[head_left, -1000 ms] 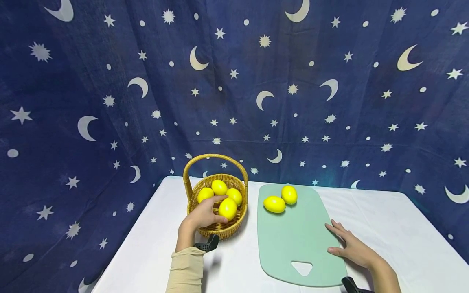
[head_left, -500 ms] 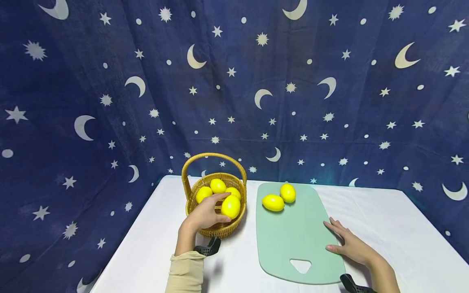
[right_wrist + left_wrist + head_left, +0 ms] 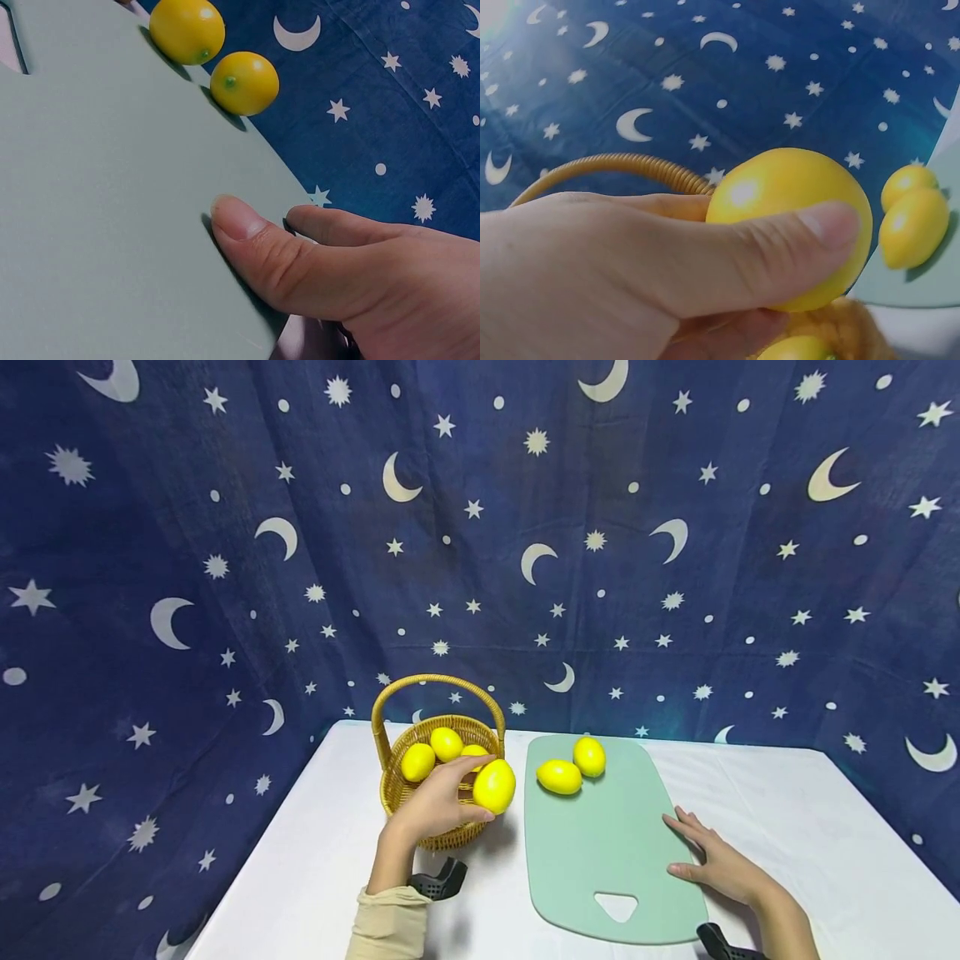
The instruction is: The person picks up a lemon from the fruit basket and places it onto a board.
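My left hand (image 3: 442, 802) grips a yellow lemon (image 3: 494, 787) between thumb and fingers, over the right rim of a wicker basket (image 3: 392, 787). In the left wrist view the thumb lies across the near side of that lemon (image 3: 780, 180). Several other lemons stay in the basket, one (image 3: 417, 762) at its left side. Two lemons sit close together at the far end of a pale green cutting board (image 3: 600, 852): one lying lengthwise (image 3: 559, 777), the other (image 3: 589, 757) behind it. My right hand (image 3: 723, 864) rests at the board's right edge, its thumb over the top surface.
The basket's arched handle (image 3: 438, 677) rises above its bowl. A white cloth (image 3: 315, 860) covers the table. Behind it hangs a dark blue curtain (image 3: 480, 577) with moons and stars. The board has a cut-out handle hole (image 3: 617, 907) near its front end.
My left hand has lifted the lemon and carried it rightward from inside the basket to above its right rim. The right hand keeps its place at the board, and the two lemons there lie unmoved.
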Motion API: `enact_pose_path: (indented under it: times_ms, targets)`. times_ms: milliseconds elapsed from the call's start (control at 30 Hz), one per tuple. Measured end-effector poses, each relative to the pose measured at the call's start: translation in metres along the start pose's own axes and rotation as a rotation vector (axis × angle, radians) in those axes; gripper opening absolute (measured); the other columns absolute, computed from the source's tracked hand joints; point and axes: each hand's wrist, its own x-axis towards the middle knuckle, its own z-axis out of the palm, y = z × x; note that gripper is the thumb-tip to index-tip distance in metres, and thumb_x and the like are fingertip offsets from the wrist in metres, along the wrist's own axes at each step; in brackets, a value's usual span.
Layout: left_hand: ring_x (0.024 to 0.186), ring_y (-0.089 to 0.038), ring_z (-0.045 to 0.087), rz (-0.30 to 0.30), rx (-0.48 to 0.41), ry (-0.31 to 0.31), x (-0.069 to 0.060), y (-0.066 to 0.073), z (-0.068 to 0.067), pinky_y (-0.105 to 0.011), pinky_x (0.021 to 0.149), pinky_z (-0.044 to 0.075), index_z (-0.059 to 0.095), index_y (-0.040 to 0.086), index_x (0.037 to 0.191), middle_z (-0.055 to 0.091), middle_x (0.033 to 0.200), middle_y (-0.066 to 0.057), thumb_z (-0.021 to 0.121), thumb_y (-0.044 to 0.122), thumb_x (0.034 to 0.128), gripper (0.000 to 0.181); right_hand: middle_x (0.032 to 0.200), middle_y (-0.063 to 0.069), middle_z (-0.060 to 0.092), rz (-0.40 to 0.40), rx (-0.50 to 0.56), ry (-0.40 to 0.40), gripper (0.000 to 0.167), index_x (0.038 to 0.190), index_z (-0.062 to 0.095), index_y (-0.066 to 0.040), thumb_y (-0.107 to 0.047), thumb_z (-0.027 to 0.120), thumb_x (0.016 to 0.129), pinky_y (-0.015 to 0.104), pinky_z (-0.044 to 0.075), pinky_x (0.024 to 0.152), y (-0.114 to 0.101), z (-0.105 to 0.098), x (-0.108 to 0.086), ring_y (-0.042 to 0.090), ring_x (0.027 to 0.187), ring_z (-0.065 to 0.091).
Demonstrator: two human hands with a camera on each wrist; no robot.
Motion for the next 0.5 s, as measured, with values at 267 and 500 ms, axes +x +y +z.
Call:
enact_pose_path:
  times_ms: [267, 500]
  targets:
    - [0.123, -0.015, 0.051, 0.031, -0.027, -0.035, 0.008, 0.014, 0.015, -0.039, 0.106, 0.042, 0.045, 0.021, 0.14, 0.052, 0.138, 0.005, 0.083, 0.024, 0.0727, 0.078, 0.15, 0.035, 0.013, -0.014, -0.011, 0.001, 0.085, 0.141, 0.039, 0.003, -0.035, 0.076, 0.075, 0.077, 0.005, 0.099, 0.001, 0.0, 0.002, 0.059, 0.135, 0.005]
    - [0.116, -0.019, 0.057, 0.056, -0.122, -0.064, 0.022, 0.018, 0.045, -0.028, 0.091, 0.053, 0.047, 0.014, 0.138, 0.053, 0.135, -0.001, 0.083, 0.017, 0.0721, 0.075, 0.151, 0.035, 0.012, -0.016, 0.007, 0.002, 0.085, 0.141, 0.038, 0.004, -0.035, 0.076, 0.075, 0.077, 0.004, 0.101, 0.003, 0.0, 0.001, 0.058, 0.136, 0.004]
